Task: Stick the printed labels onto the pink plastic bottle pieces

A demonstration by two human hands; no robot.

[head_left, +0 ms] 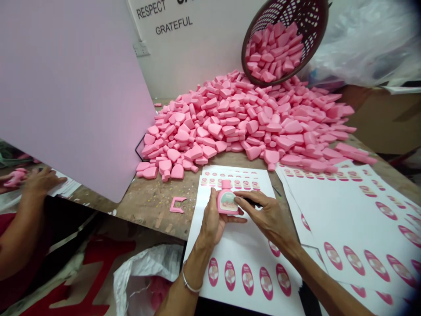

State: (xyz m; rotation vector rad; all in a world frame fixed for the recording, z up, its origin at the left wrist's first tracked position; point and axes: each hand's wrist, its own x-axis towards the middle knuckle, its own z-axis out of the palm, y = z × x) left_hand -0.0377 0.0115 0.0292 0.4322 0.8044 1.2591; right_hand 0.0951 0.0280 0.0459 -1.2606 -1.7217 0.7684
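A small pink bottle stands upright in my left hand, its fingers closed around the sides and base. A green and cream label covers its front. My right hand touches the label's right edge with the thumb, and a thin dark tool is pinched in its fingers; its exact kind is hidden. Under both hands lies a sheet of stickers, with oval pink ones along the near edge and small rectangular ones at the far edge.
A big heap of pink bottles fills the back of the table, below a tipped brown basket. More sticker sheets lie at right. A pink C-shaped piece, a pale panel, a white sack and another person's hand are leftward.
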